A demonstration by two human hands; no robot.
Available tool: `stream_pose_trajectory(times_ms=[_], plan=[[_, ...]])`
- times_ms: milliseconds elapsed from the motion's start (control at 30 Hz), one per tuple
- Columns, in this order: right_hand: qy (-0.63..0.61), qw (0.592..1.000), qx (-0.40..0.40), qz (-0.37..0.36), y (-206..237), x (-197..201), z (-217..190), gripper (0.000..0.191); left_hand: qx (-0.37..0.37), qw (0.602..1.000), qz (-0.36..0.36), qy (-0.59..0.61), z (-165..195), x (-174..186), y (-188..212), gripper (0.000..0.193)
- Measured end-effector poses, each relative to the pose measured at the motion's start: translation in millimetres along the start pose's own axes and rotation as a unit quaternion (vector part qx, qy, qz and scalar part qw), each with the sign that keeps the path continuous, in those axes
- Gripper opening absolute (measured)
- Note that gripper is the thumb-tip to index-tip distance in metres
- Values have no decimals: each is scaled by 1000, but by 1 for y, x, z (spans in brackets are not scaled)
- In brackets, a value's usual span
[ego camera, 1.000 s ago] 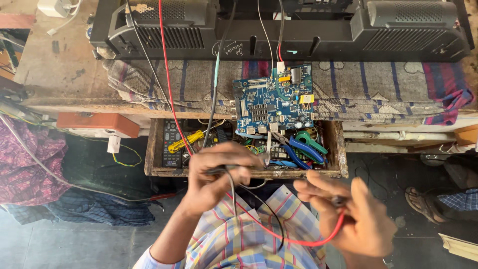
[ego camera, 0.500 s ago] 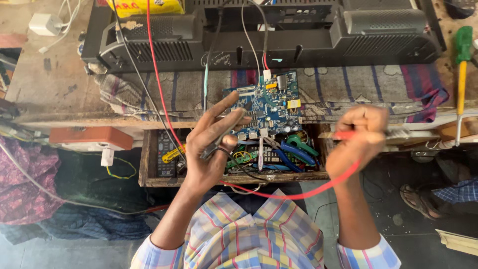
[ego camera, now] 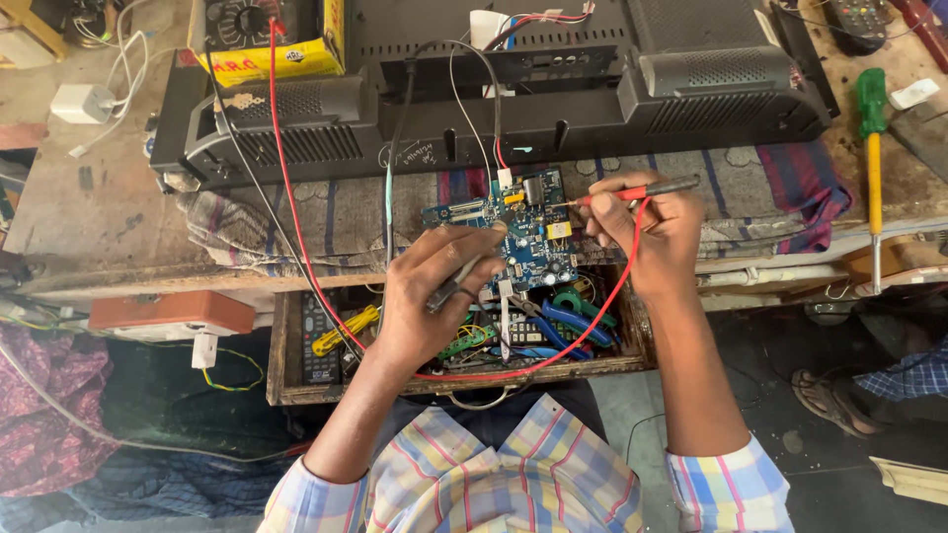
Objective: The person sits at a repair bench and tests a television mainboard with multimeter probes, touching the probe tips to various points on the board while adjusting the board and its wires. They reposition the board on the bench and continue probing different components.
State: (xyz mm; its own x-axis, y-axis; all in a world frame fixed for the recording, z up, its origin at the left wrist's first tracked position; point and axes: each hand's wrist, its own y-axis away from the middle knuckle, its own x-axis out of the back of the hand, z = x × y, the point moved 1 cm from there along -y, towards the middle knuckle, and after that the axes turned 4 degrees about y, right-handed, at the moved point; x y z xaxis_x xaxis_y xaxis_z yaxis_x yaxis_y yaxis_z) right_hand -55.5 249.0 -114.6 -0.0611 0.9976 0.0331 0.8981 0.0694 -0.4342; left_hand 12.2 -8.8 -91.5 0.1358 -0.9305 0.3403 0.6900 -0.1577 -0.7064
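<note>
While two hands work, left hand (ego camera: 434, 296) fingers grip black probe (ego camera: 456, 283), right hand (ego camera: 647, 232) red probe (ego camera: 632, 191), one circuit board (ego camera: 513, 232)

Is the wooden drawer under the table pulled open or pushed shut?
Open. The wooden drawer sticks out from under the table edge, and the pliers and wires inside show from above.

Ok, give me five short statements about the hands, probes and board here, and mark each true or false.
1. The right hand holds a red probe with its tip on the blue circuit board. True.
2. The left hand is empty. False: it holds a dark probe.
3. The board lies on the floor. False: it rests on a striped cloth at the bench edge.
4. A green-handled screwdriver lies on the bench at the right. True.
5. The open drawer under the board holds only paper. False: it holds blue-handled pliers and wires.
</note>
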Motion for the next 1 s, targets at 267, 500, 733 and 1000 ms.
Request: stream_pose_trajectory(times_ms=[267, 500, 733, 1000], plan=[[-17, 1000, 22, 2, 5, 5, 8, 22, -24, 999, -28, -23, 2, -7, -11, 29], [-26, 998, 48, 10, 8, 1, 4, 22, -39, 996, -74, -14, -15, 3, -36, 24], [-1, 999, 40, 17, 12, 2, 9, 23, -69, 994, -84, 8, -25, -1, -56, 15], [-3, 1000, 11, 20, 19, 6, 39, 31, -48, 993, -110, 15, -45, 1, -48, 27]])
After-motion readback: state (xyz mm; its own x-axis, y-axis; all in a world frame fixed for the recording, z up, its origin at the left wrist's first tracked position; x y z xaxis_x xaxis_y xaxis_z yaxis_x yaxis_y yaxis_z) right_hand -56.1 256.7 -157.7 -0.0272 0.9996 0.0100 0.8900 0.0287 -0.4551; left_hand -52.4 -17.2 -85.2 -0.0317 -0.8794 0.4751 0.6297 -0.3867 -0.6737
